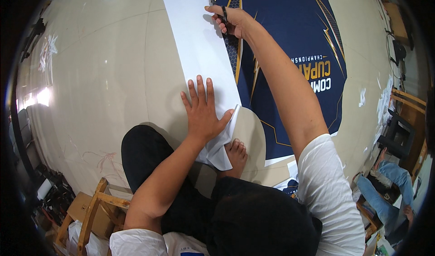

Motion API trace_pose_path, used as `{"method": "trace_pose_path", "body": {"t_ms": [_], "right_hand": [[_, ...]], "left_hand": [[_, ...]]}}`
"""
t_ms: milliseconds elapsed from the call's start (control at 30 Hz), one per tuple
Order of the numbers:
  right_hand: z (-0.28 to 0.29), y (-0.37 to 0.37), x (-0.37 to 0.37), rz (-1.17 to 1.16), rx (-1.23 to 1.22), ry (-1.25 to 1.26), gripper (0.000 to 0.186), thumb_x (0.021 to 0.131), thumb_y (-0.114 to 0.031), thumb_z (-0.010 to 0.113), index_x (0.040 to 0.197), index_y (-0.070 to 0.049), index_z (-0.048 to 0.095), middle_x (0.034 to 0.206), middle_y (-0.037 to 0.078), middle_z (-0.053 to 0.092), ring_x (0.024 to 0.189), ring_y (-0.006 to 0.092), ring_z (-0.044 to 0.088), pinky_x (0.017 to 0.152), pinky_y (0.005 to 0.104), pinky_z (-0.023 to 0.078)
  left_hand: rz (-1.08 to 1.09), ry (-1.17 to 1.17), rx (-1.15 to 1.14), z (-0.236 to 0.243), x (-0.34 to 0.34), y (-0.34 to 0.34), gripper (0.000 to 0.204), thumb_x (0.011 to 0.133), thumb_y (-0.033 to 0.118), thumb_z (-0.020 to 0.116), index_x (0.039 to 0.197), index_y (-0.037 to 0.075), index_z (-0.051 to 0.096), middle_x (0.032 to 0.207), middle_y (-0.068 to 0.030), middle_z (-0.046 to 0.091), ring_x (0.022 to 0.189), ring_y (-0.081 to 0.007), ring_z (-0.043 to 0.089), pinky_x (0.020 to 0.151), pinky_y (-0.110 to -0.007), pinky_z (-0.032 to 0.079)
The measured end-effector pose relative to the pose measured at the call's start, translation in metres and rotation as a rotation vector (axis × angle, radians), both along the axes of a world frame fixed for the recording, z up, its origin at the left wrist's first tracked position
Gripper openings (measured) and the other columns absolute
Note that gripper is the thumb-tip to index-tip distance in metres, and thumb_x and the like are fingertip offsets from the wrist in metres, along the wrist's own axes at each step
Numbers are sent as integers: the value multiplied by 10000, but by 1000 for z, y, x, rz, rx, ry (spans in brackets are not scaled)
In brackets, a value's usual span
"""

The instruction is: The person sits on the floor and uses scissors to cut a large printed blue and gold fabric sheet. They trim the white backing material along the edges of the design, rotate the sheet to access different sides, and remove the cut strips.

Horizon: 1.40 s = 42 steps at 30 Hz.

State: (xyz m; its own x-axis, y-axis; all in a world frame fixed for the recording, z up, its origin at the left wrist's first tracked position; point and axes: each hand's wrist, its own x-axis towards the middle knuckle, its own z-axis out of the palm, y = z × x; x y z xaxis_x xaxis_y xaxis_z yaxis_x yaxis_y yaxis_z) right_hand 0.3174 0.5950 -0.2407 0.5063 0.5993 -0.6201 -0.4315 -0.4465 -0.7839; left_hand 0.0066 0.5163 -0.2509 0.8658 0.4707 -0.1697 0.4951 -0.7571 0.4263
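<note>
A navy printed fabric panel (272, 106) with gold lines and white and gold lettering lies on the tiled floor, upside down to me. Along its left edge runs a long plain white strip (190, 43), its near end crumpled by my bare foot. My left hand (203, 120) presses flat on this strip, fingers spread, thumb at the folded part. Farther off, my right hand (233, 21) grips black-handled scissors (224, 13) at the border between white and navy. Their blades point away from me and are mostly hidden.
White scraps (385, 95) litter the floor at right, with more scraps (47, 52) at far left. Wooden furniture (93, 210) and a cardboard box (86, 208) stand at lower left. Another person in blue jeans (378, 197) sits at lower right, near a black frame-like object (398, 133).
</note>
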Motion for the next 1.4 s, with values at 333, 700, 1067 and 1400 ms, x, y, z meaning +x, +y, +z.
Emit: {"method": "trace_pose_path", "body": {"t_ms": [333,700,1067,1400], "right_hand": [[-5,8,8,12,45,14,380,859,-336,916,784,-41,689,601,0,601,456,54,540,401,191,454],[-3,13,10,28,25,-35,385,853,-389,924,824,-85,689,598,-47,597,467,19,534,448,151,445],[-10,19,17,36,11,-43,367,857,-371,923,822,-87,695,600,-41,607,467,17,528,448,147,438],[-8,26,21,26,70,-54,408,836,-350,940,816,-22,698,612,-1,601,479,47,538,421,180,450]], "left_hand": [[-4,-2,-1,0,0,0,1187,933,696,642,1707,-32,111,1764,-341,49,1630,-563,-43,1229,-771,-13],[0,20,-21,0,-1,0,1195,932,696,641,1713,-27,95,1773,-331,24,1639,-539,-70,1232,-766,-32],[-10,34,-6,-1,-1,-1,1197,936,709,614,1707,-47,98,1770,-341,10,1637,-539,-88,1234,-759,-50],[-11,33,-18,-2,-1,-1,1183,941,700,618,1700,-58,121,1759,-360,24,1631,-555,-82,1231,-761,-60]]}}
